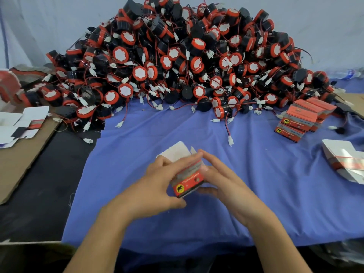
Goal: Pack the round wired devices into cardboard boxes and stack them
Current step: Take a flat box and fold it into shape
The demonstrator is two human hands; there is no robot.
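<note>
A few closed boxes [303, 117] are stacked on the right, but a very big pile of round wired devices [177, 56] is left at the back, so most of the job is not done. In the middle, the left hand [157, 184] curls its fingers round one small box [187, 180]; the right hand [222, 180] presses its side with straight fingers; its white flap [178, 152] is open; I cannot tell what is inside.
</note>
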